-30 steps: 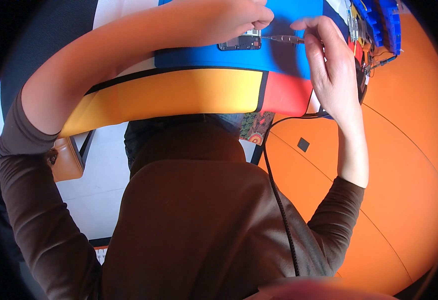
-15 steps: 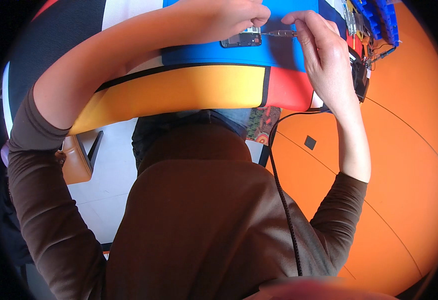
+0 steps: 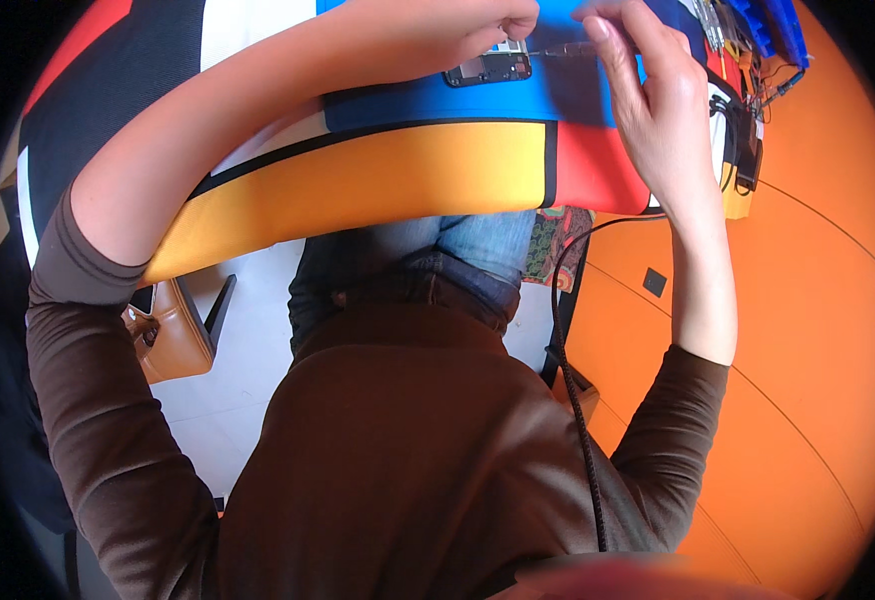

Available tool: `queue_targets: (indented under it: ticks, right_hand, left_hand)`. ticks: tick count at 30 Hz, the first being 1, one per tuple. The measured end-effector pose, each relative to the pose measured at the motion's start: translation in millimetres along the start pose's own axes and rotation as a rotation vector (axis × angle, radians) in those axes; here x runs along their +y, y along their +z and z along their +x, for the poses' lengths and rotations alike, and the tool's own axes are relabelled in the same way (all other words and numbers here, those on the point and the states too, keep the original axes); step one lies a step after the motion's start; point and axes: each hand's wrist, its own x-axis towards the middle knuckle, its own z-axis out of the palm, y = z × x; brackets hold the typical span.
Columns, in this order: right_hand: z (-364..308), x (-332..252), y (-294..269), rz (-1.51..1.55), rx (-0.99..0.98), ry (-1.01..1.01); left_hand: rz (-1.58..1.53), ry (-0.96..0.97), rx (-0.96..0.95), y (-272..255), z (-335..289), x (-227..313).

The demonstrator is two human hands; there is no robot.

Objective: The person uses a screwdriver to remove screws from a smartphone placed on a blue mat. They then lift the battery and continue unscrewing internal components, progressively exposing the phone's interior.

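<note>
An opened-up smartphone (image 3: 488, 70), dark with its inner parts exposed, lies on the blue part of a colour-blocked cloth (image 3: 388, 165). My left hand (image 3: 473, 30) reaches over its far part with the fingers curled closed. Whatever those fingertips pinch is hidden at the top of the picture. From the right, my right hand (image 3: 648, 75) grips a slim precision screwdriver (image 3: 568, 49) between thumb and fingers. The screwdriver lies almost level, and its thin tip points at the phone's right edge. I cannot tell whether the tip touches the phone.
Blue parts bins (image 3: 778, 35), slim metal tools (image 3: 715, 30) and black cables (image 3: 733, 105) crowd the table's right end. A black cord (image 3: 573, 400) runs down across my front. A tan leather seat (image 3: 180, 335) stands below the table on the left.
The whole view has shifted slightly, so the phone appears higher and a bit to the right. My right hand keeps the screwdriver beside the phone, and my left hand stays over it.
</note>
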Motion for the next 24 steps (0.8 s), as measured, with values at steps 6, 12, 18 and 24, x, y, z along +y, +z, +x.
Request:
queue_targets:
  ticks: [6,12,18,24]
  right_hand:
    - [0,-2,2,-0.003,0.008,0.02]
    - [-2,-3,-2,0.018,-0.02,0.095]
    - [1,-1,-5,0.086,-0.048,0.12]
    - [-1,3,5,0.077,0.096,-0.001]
  left_hand:
    - [0.024,-0.033,-0.018,0,-5,-2]
    - [0.047,-0.028,0.01,1,-1,0]
    - [0.036,-0.075,-0.042,-6,2,8]
    - [0.035,-0.062,-0.034,-2,4,5]
